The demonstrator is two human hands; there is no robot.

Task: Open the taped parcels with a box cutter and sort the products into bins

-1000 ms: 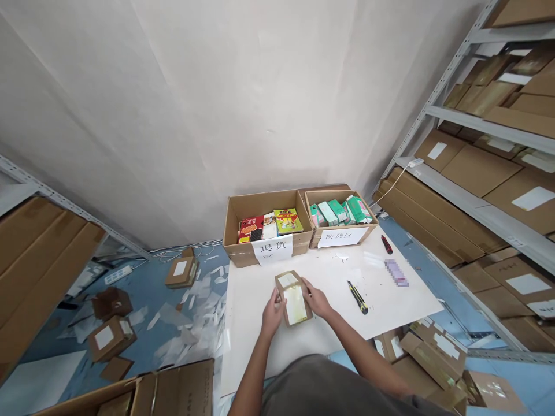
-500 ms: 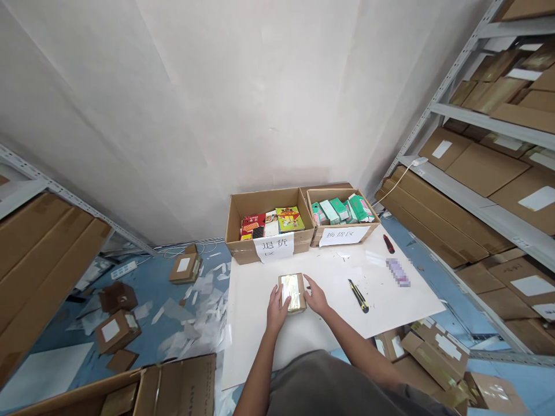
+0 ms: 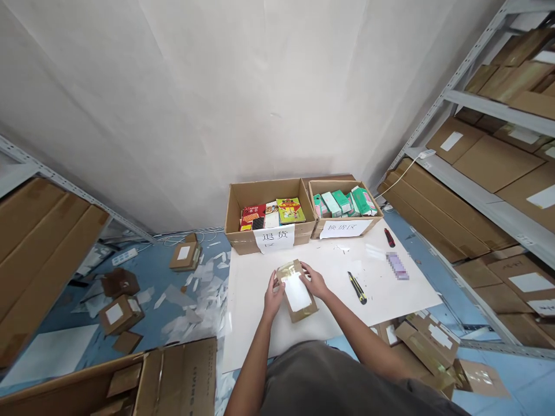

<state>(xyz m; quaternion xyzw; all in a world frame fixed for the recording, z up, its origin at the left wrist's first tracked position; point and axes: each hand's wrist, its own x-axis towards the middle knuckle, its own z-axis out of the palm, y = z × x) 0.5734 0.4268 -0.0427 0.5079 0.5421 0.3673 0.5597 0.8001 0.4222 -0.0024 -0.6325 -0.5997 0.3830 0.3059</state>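
Note:
Between my two hands is a small taped cardboard box (image 3: 286,271) with a white label on its face, tilted over the white table (image 3: 251,329). My left hand (image 3: 273,296) grips its left edge, and my right hand (image 3: 314,281) grips its upper right side. Both hands are closed around the box. Right of them on the table lies a black and yellow utility knife (image 3: 357,288). A red utility knife (image 3: 389,237) lies farther back, by a blurred purple patch (image 3: 398,266).
At the table's back stand an open carton (image 3: 243,243) of books and another carton (image 3: 316,226) of green boxes, each with a paper sign. Shelves of cartons (image 3: 515,156) rise on the right. Paper scraps (image 3: 191,323) and boxes lie on the blue floor. A large carton (image 3: 180,375) stands front left.
The box has been tipped and turned in my hands, so its labelled face now shows more fully. Both hands have shifted slightly with it. The camera view has moved a little.

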